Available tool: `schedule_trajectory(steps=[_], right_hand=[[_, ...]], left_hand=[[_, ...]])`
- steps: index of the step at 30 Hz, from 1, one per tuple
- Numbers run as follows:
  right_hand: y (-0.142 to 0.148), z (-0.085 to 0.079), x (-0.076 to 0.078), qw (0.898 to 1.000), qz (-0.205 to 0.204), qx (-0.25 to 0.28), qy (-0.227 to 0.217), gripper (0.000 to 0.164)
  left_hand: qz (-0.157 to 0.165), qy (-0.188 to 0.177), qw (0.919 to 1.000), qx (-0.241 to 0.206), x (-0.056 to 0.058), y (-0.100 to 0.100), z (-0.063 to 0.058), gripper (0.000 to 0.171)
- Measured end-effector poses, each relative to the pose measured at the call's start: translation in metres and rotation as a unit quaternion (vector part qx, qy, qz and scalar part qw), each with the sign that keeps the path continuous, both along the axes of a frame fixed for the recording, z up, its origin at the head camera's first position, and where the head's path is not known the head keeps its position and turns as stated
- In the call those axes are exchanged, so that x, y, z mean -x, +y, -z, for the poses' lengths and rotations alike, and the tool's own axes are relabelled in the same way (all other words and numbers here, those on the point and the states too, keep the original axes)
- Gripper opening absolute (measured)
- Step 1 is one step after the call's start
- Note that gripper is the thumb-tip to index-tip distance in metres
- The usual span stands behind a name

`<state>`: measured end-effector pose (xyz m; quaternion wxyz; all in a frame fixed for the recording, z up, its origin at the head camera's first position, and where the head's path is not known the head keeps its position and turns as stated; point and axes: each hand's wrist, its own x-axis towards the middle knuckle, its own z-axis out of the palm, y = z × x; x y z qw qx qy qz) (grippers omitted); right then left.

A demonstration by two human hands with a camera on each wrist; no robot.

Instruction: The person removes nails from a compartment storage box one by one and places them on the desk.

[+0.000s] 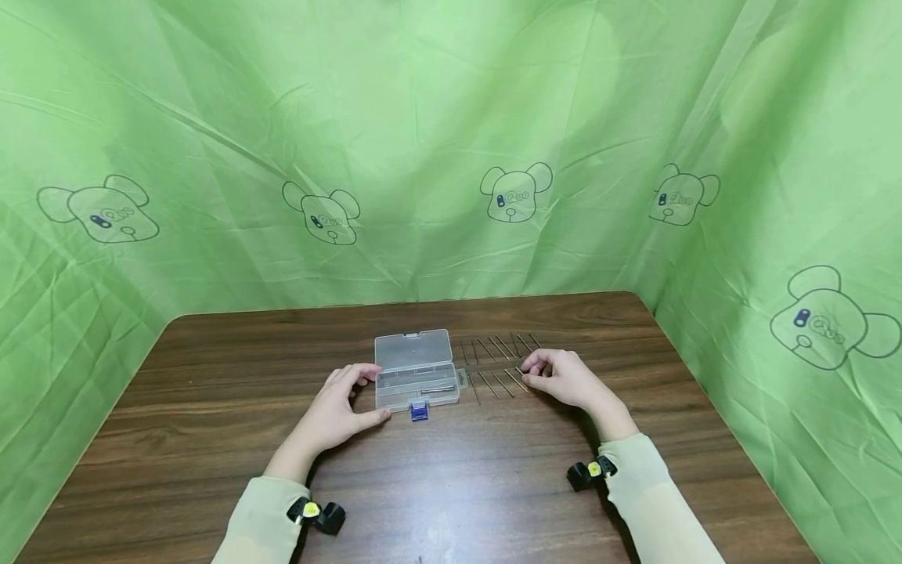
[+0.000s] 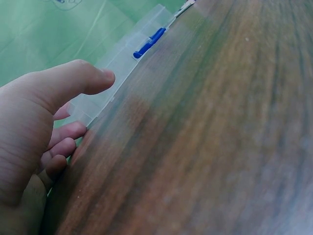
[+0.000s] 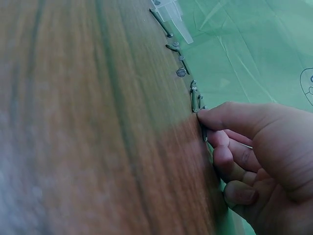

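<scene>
A clear plastic box (image 1: pixel 417 398) lies on the table with its lid (image 1: pixel 414 350) folded back and a blue latch (image 1: pixel 419 411) at the front. Several thin metal rods (image 1: pixel 438 389) lie inside its right part. My left hand (image 1: pixel 337 411) holds the box at its left end, thumb at the front and fingers behind. To the right of the box, thin metal rods (image 1: pixel 504 385) lie in two rows. At the right end of the near row, my right hand (image 1: pixel 564 379) pinches a thin metal rod (image 3: pixel 204 133) between thumb and index finger, mostly hidden by the fingers.
The brown wooden table (image 1: pixel 451 486) carries the box and rods near its far edge. A green curtain (image 1: pixel 423 141) with bear-head drawings hangs behind and at both sides. A small clear tab (image 1: pixel 462 378) sticks out at the box's right side.
</scene>
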<state>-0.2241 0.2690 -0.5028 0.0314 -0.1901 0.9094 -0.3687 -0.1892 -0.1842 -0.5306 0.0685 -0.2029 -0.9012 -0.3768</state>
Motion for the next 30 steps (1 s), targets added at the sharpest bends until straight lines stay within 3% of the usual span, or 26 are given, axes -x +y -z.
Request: schedule_trajectory(steps=[12,18,30], right_hand=[[-0.004,-0.008,0.001,0.999,-0.017,-0.023,0.029,0.011],[-0.015,-0.029,-0.002,0.999,-0.02,-0.037,0.033,0.012],[-0.07,-0.068,0.003,0.993,-0.092,0.022,0.067,0.021]], left_hand=[[-0.002,-0.011,0.9999,-0.001,-0.001,-0.001,-0.001,0.071],[0.0,-0.006,1.0,0.0,-0.001,0.0,-0.002,0.072],[-0.004,-0.019,0.9998,0.003,-0.002,0.0,-0.002,0.072]])
